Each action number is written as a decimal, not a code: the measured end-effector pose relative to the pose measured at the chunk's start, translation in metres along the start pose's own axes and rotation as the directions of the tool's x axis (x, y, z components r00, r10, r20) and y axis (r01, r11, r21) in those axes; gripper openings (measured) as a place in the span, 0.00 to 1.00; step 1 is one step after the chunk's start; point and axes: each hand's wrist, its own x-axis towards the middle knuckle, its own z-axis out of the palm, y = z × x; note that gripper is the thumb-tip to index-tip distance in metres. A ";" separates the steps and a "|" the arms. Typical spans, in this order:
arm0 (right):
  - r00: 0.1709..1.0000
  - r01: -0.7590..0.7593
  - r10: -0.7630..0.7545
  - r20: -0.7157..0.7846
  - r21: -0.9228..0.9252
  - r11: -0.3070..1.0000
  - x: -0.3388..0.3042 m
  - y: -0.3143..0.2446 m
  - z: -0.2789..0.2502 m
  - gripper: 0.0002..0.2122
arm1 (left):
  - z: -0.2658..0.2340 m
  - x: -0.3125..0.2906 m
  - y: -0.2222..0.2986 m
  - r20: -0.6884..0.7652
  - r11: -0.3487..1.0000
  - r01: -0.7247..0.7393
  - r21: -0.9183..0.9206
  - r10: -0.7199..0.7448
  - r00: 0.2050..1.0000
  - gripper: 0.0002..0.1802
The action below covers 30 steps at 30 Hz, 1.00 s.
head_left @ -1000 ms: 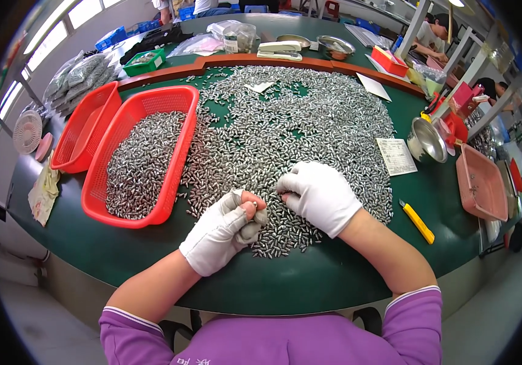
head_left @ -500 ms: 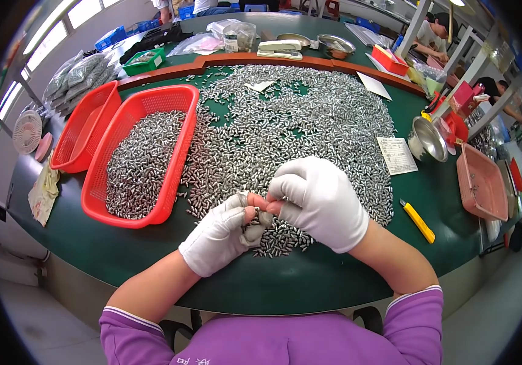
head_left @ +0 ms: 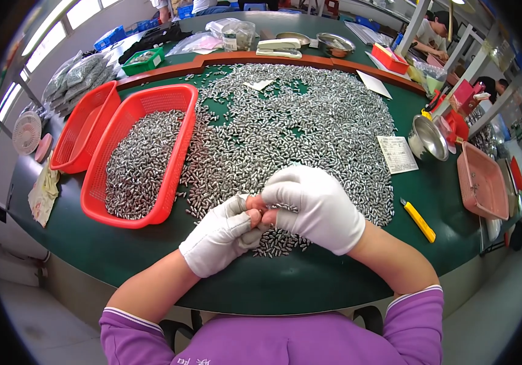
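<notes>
A wide heap of small silver metal pieces (head_left: pixel 297 128) covers the green table (head_left: pixel 273 280). Both hands wear white gloves with bare fingertips. My left hand (head_left: pixel 221 234) is closed at the heap's near edge, thumb and fingers pinched on some small metal pieces. My right hand (head_left: pixel 318 207) lies just right of it, its fingertips meeting the left hand's fingertips over the pieces. What the right fingers hold is hidden. A red mesh basket (head_left: pixel 178 161) with many of the same pieces stands left of the hands.
A second, empty red basket (head_left: pixel 84 131) sits further left. A yellow utility knife (head_left: pixel 419 220), a paper slip (head_left: pixel 398 154), a metal bowl (head_left: pixel 428 139) and a pink tray (head_left: pixel 483 182) lie to the right. Other people work at the far right.
My right hand has slid left from the heap and closed in on my left hand, so the fingertips now meet. My left hand has stayed in place.
</notes>
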 end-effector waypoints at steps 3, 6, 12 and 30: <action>0.986 -0.159 0.163 0.014 -0.173 0.972 -0.003 0.009 -0.004 0.11 | 0.001 0.001 0.001 -0.018 1.000 -0.026 0.015 0.026 0.999 0.11; 0.946 -0.206 0.288 0.147 -0.410 0.889 -0.011 0.021 -0.003 0.10 | -0.001 0.002 -0.001 -0.045 0.999 -0.026 0.029 0.027 0.999 0.11; 0.941 -0.169 0.284 0.181 -0.475 0.863 -0.013 0.029 0.009 0.07 | -0.001 0.002 0.000 -0.020 0.999 -0.040 0.020 0.040 0.999 0.11; 0.958 -0.172 0.241 0.157 -0.359 0.917 -0.009 0.022 0.000 0.05 | -0.004 0.002 0.000 -0.014 0.999 -0.021 -0.049 0.021 1.000 0.12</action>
